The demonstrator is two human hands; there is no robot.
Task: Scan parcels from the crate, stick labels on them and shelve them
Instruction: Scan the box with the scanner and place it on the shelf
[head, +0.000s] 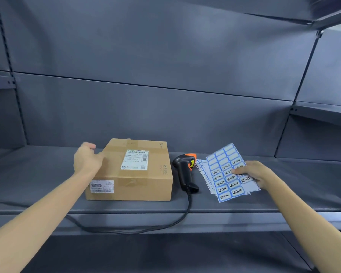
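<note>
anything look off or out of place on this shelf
Nothing is damaged or spilled. Two small untidy points: the barcode scanner lies on its side, its cable drooping over the shelf edge, and the label sheets under the right hand are fanned askew. The cardboard box looks intact.

Your single head-worn wide-angle camera looks forward and slightly down from close range at a grey shelf [47, 174], with both your forearms reaching into view from the bottom corners.
</note>
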